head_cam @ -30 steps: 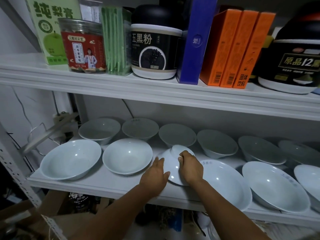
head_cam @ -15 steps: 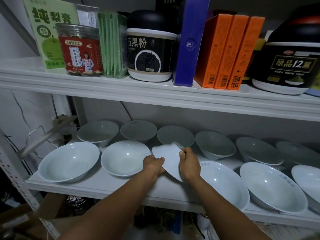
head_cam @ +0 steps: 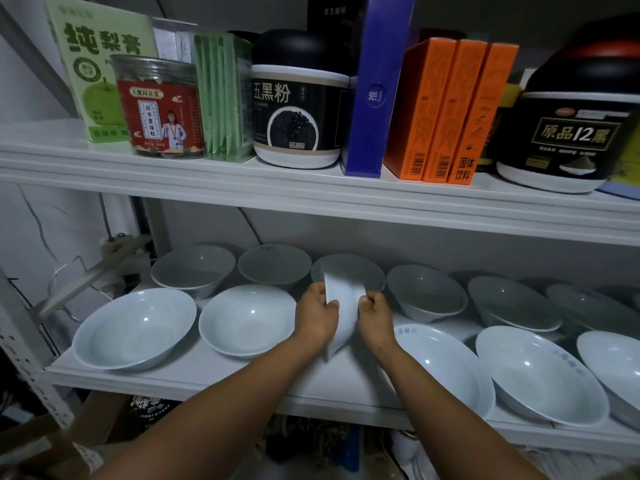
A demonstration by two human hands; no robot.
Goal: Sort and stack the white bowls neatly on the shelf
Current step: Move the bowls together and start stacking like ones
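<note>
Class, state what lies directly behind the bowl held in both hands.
A back-row bowl stands behind the held bowl; its front rim and part of its inside are covered.

Lower shelf [head_cam: 194,375], white, spanning the bottom half of the frame: bears upright white bowls [head_cam: 247,318] in two rows, the back row in shadow. Upper shelf [head_cam: 242,181], across the middle: carries, left to right, a green carton [head_cam: 100,74], red-labelled jar [head_cam: 159,109], green sachets [head_cam: 223,98], black tub [head_cam: 299,116], blue box [head_cam: 375,88], three orange boxes [head_cam: 450,112], second black tub [head_cam: 571,133].
</note>
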